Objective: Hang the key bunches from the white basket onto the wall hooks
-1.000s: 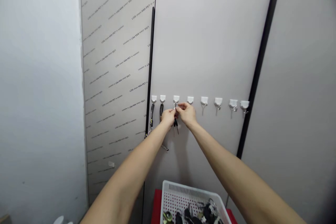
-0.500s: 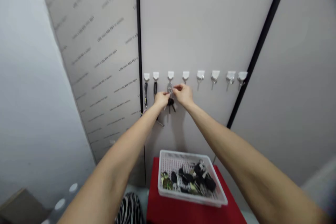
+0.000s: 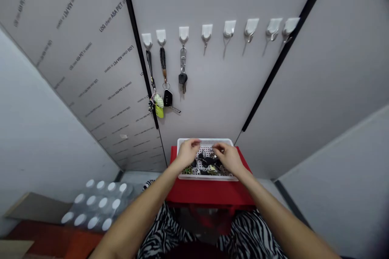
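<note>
Both of my hands are down over a white plastic basket (image 3: 188, 176) that holds several keys and key fobs. My left hand (image 3: 187, 152) hovers above the basket's left side with its fingers curled. Over the right side, my right hand (image 3: 228, 158) is also curled, fingertips at the keys; whether either hand holds one is hidden. On the wall above runs a row of white hooks (image 3: 207, 31). The three leftmost carry key sets: one with a green tag (image 3: 158, 107), one with a black fob (image 3: 167, 97), and a black key on a metal clip (image 3: 182, 73).
The basket rests on a red stool (image 3: 209, 192) against the grey cabinet doors. A shrink-wrapped pack of bottles (image 3: 97, 206) lies on the floor at the left. My zebra-patterned trousers (image 3: 164, 234) fill the bottom of the view. Several hooks to the right hang bare.
Both hands left the third hook, where the black key on its clip now hangs, and dropped to the basket. The view tilted downward.
</note>
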{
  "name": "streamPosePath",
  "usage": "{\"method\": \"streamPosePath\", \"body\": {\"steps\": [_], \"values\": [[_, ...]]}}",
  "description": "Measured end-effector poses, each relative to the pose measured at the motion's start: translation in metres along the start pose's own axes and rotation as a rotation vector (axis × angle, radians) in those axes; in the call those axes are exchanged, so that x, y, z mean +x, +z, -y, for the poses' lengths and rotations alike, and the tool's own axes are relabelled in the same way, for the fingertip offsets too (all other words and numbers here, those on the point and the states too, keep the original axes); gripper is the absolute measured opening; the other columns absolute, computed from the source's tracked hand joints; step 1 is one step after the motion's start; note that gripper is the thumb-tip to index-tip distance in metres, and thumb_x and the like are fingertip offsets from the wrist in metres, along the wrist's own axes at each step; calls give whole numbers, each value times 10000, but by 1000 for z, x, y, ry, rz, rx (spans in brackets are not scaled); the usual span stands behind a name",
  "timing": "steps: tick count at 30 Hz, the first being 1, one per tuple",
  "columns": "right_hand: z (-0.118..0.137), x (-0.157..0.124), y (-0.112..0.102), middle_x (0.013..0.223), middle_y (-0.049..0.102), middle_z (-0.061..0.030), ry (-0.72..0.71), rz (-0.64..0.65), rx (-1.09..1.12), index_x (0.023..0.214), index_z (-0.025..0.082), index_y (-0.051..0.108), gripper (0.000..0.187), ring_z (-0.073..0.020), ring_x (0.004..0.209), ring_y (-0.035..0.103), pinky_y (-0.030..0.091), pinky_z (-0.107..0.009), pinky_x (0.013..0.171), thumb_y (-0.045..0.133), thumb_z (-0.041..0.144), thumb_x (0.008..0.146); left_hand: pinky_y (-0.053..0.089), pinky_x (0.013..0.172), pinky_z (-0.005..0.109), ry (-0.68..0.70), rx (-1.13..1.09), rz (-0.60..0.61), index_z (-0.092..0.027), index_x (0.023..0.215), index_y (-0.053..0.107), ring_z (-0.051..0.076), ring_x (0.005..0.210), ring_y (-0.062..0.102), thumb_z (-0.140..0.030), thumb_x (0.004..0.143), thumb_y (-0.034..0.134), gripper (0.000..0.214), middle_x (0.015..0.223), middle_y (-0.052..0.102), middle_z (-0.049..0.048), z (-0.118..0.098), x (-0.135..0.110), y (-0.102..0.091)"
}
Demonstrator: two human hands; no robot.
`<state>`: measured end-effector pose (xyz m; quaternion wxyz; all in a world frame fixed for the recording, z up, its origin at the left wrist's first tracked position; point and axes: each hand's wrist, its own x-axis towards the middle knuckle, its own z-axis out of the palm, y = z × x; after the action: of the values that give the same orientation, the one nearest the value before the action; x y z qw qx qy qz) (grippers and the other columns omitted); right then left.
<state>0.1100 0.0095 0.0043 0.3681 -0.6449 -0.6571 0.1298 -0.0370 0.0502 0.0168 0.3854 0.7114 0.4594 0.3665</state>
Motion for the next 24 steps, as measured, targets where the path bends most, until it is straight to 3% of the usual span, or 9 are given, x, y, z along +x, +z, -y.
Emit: {"method": "streamPosePath", "body": {"steps": [3,7,12,18,24], "values": [[-8,-18,5,719,576,-36,-70,64,-152,722,159,548,165,-146,706,489,356,-265,657,412,199,639,353,755,257,122,263,110,-133,835,535,123,796,473,-117,628,421,237,845,553,55,14,-13,20],[-5,-24,6,864,560,-47,-101,178,-302,854,162,537,254,-174,838,434,312,-284,726,460,193,614,316,787,271,196,490,213,-144,838,535,152,849,436,-136,623,430,239,857,539,57,21,-19,26],[1,-19,7,926,545,-35,-54,277,-425,919,189,515,336,-190,882,403,274,-292,744,502,208,584,329,743,264,161,577,196,-161,767,547,161,805,444,-142,608,438,194,802,548,46,24,-20,25],[3,-16,8,852,560,-27,-50,295,-450,816,211,547,252,-190,845,414,262,-298,719,524,256,569,342,702,252,109,471,122,-175,687,545,146,751,463,-159,607,432,140,746,553,26,24,-21,24],[-1,-21,9,773,572,-16,-45,218,-326,771,192,547,179,-168,785,443,286,-281,705,471,241,617,371,599,189,-75,48,-5,-148,678,514,87,612,479,-162,622,400,128,640,539,-8,30,-16,22]]}}
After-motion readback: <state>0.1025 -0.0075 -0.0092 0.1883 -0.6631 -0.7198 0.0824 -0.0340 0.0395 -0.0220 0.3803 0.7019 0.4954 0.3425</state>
